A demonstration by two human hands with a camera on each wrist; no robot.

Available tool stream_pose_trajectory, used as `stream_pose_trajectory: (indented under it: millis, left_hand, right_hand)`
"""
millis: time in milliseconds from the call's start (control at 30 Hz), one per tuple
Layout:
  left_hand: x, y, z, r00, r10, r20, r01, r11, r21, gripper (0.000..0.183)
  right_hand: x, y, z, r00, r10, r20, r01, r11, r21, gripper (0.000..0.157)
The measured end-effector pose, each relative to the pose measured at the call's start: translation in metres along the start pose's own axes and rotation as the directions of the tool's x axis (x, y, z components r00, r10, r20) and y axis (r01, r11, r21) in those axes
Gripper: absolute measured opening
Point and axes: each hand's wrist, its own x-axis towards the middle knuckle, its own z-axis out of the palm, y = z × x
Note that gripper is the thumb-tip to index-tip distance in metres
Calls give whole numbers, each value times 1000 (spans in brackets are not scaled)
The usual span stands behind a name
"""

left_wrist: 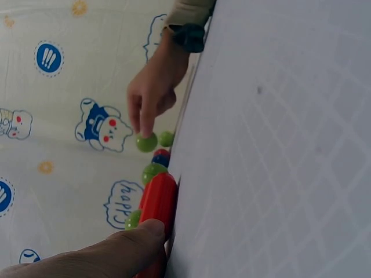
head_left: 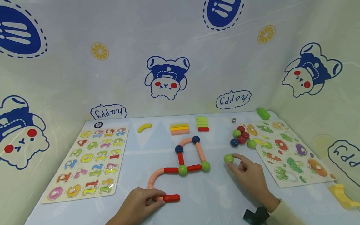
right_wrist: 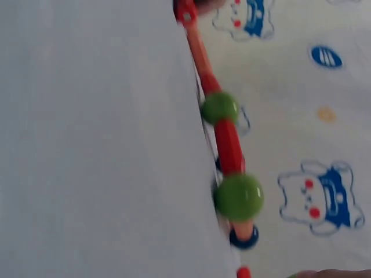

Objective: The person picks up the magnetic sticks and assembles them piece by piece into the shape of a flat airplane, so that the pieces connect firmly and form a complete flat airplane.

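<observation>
In the head view my left hand (head_left: 139, 203) pinches a red rod (head_left: 171, 198) at its left end, where it meets a curved pink rod (head_left: 153, 179). That curve leads to a joined figure of red and pink rods with two green balls (head_left: 183, 170) and two dark blue balls (head_left: 179, 149). My right hand (head_left: 253, 178) pinches a loose green ball (head_left: 228, 158) between thumb and forefinger, to the right of the figure. In the left wrist view, the left thumb (left_wrist: 130, 243) lies against the red rod.
Loose red, green and blue balls (head_left: 242, 140) cluster behind the right hand. A number board (head_left: 121, 156) lies left, a vegetable board (head_left: 292, 184) right. Towards the back are yellow and pink rods (head_left: 180, 132), green rods (head_left: 202, 122) and a curved yellow piece (head_left: 144, 127).
</observation>
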Motion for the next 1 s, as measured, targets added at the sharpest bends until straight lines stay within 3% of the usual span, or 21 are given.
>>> stream_pose_trajectory:
  millis: [200, 333, 433, 533, 633, 733, 833, 1000]
  left_hand:
    - [-1, 0, 0, 1000, -16, 16, 16, 1000, -4, 18]
    - [-1, 0, 1, 1000, -18, 12, 18, 1000, -1, 18]
    - [-1, 1, 1, 1000, -18, 3, 18, 1000, -2, 17]
    - [-1, 2, 1, 1000, -19, -1, 19, 1000, -9, 17]
    - [-1, 2, 1, 1000, -30, 10, 30, 999, -14, 18]
    - [-1, 2, 1, 999, -48, 20, 48, 999, -20, 20]
    - [0, 3, 0, 998, -60, 25, 61, 998, -24, 20]
    - [0, 4, -1, 998, -67, 19, 67, 997, -28, 20]
  right_hand:
    - [-17, -25, 11, 995, -72, 67, 64, 992, 109, 34]
    - [-28, -37, 20, 969, -172, 175, 132, 967, 218, 31]
    - [-34, -48, 27, 927, -256, 275, 170, 938, 301, 31]
    - [-40, -59, 33, 868, -317, 383, 181, 919, 349, 32]
    - [-44, -70, 40, 810, -405, 425, 250, 893, 374, 34]
    - [-46, -79, 46, 768, -478, 425, 319, 862, 394, 34]
    - [-46, -85, 50, 757, -507, 412, 354, 848, 395, 34]
    - [-45, -90, 50, 772, -481, 416, 328, 862, 387, 35]
